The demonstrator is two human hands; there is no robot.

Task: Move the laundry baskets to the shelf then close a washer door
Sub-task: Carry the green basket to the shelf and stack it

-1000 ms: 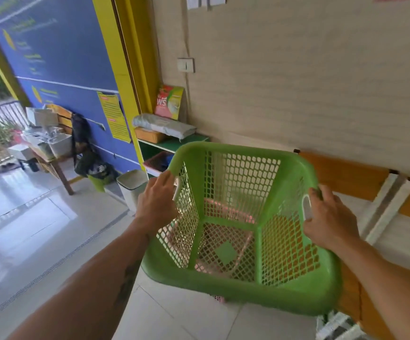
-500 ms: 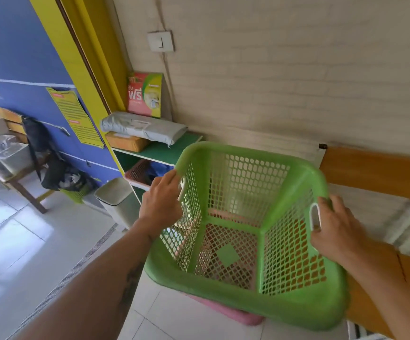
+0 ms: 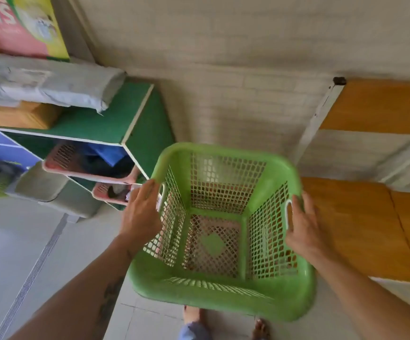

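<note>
An empty green mesh laundry basket (image 3: 223, 290) hangs in front of me above the floor, close to the wall. My left hand (image 3: 141, 212) grips its left side by the white handle. Gripping the white handle on the opposite side is my right hand (image 3: 304, 231). Something pink shows through the basket's mesh bottom; I cannot tell what it is. The green shelf unit (image 3: 115, 123) stands to the left. Two pink baskets (image 3: 59, 165) (image 3: 103, 192) with clothes sit in its lower compartments. No washer is in view.
A grey parcel (image 3: 47, 87), a cardboard box (image 3: 15, 116) and a detergent box (image 3: 22, 28) sit on the shelf's top. A grey bin (image 3: 39, 182) stands left of the shelf. Orange wooden boards (image 3: 360, 231) on a white frame are at the right. My feet show at the bottom.
I have come closer to the wall and shelf and look down more steeply. The green basket, still held on both sides, has come lower, beside the shelf's right end.
</note>
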